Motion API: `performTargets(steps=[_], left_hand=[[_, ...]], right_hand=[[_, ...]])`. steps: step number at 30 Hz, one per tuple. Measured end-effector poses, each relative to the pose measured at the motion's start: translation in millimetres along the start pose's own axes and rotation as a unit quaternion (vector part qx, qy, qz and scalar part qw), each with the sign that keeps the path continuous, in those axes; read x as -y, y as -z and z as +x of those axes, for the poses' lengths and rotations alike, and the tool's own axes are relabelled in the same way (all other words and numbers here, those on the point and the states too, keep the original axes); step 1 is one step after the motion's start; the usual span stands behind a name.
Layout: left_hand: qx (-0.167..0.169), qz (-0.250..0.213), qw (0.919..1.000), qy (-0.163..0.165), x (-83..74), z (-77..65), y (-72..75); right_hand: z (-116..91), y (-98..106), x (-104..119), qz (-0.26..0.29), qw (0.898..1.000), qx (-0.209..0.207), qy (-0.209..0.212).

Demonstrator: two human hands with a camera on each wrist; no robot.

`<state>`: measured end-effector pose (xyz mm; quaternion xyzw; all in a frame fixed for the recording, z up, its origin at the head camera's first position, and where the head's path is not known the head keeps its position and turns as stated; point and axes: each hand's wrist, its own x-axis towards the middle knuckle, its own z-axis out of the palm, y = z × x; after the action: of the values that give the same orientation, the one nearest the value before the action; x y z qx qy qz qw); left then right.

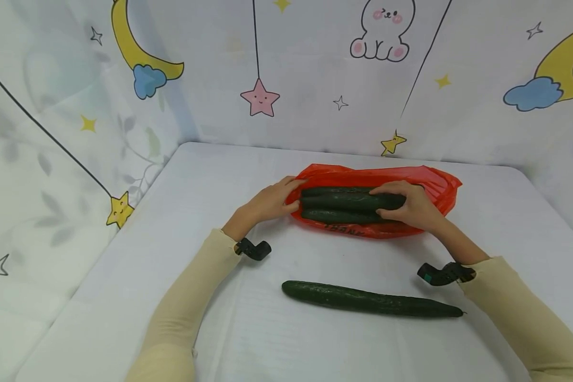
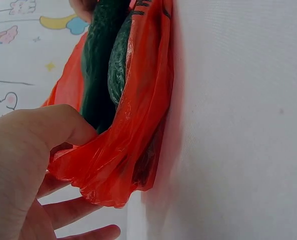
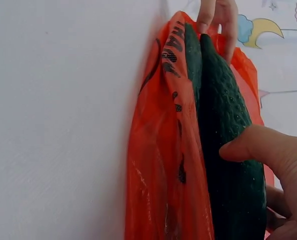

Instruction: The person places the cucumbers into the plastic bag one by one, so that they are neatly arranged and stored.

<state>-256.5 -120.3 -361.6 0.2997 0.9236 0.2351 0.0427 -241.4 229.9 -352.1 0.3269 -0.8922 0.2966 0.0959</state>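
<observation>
A red plastic bag [image 1: 387, 231] with black lettering lies on the white table, its mouth spread upward around several dark green cucumbers. My right hand [image 1: 413, 207] grips the upper cucumber [image 1: 346, 201] near its right end, thumb on the near side and fingers over the far side. At the bag's left end, my left hand [image 1: 271, 202] pinches the plastic; the left wrist view shows its thumb inside the rim by the cucumber ends and other fingers outside. Folds of the bag hide the cucumbers' undersides.
One loose cucumber [image 1: 370, 301] lies crosswise on the table [image 1: 248, 329], nearer to me than the bag. A patterned cloth [image 1: 324, 79] with moons and stars hangs behind the table and along its left side. Black cameras sit on both wrists.
</observation>
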Motion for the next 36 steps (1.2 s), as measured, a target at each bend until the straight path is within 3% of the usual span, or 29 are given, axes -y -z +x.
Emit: performTargets(steps=[19,36], left_hand=[[0.000,0.001,1.0000,-0.001,-0.6,0.7,0.2],[0.003,-0.002,1.0000,-0.001,-0.8,0.5,-0.5]], right_hand=[[1.6,8.9,8.0,0.020,0.997,0.065,-0.025],[0.1,6.9,14.2,0.031,0.999,0.037,0.006]])
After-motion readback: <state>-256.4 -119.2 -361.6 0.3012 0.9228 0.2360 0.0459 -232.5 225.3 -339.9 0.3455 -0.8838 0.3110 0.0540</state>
